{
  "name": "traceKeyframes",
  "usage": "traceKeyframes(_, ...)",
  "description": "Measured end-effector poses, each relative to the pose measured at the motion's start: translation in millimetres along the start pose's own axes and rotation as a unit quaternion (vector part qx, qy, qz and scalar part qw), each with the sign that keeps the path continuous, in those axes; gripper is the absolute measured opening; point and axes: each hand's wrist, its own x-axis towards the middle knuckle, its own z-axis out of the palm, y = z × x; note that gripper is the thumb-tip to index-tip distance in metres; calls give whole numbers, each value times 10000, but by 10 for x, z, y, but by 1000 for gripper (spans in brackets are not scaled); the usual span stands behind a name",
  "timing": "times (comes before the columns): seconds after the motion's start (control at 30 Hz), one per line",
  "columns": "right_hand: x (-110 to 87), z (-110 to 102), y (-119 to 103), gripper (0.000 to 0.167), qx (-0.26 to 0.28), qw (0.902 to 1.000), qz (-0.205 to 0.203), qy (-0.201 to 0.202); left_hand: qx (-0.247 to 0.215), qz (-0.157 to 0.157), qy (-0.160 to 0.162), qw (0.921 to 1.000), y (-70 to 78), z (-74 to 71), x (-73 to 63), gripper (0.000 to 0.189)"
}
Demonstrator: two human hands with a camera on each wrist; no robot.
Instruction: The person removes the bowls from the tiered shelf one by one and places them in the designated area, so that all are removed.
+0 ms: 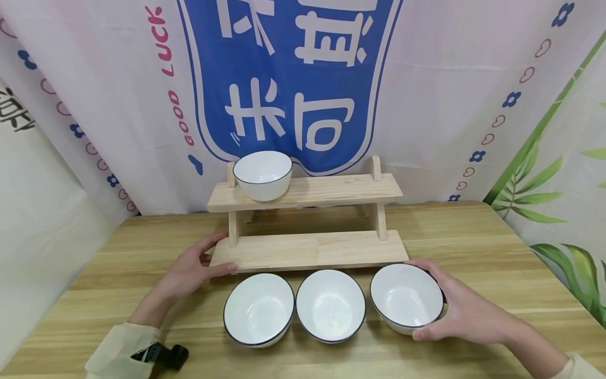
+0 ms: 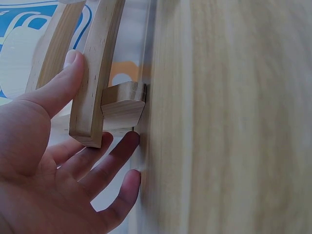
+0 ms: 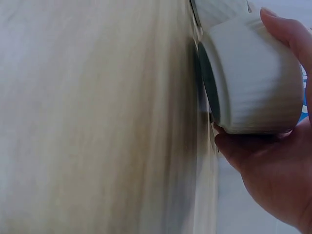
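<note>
A two-tier wooden display rack point(image 1: 312, 250) stands at the back of the table. My left hand point(image 1: 187, 271) holds the left end of its lower board point(image 2: 92, 92), thumb over the top and fingers spread at the underside. In front of the rack, three white bowls with dark rims form a row: a left bowl point(image 1: 259, 310), a middle bowl point(image 1: 330, 306) and a right bowl point(image 1: 406, 296). My right hand point(image 1: 466, 310) grips that right bowl from its right side, thumb at the front and fingers behind. Its ribbed outer wall point(image 3: 263, 83) shows in the right wrist view.
Another white bowl point(image 1: 263, 176) sits on the left part of the rack's upper board point(image 1: 341, 188). Behind the rack hangs a printed cloth point(image 1: 426, 105). The wood-grain table point(image 1: 478, 247) extends to both sides. A black strap device point(image 1: 165, 356) is at the left cuff.
</note>
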Motion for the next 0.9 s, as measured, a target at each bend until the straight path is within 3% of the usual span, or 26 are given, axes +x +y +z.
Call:
traceKeyframes(0.33,10,29,11,108,189,9992,-281,-202,40,30,3,10000,2,-3,-2,101)
traceKeyframes(0.63,71,-125,-85,104,97,9987,-83,-498,20,-30,-43,10000,1,2,2,102)
traceKeyframes(0.9,336,-284,-382,70,3,9994,-343,16,-29,-66,-57,10000,8,-2,-8,103)
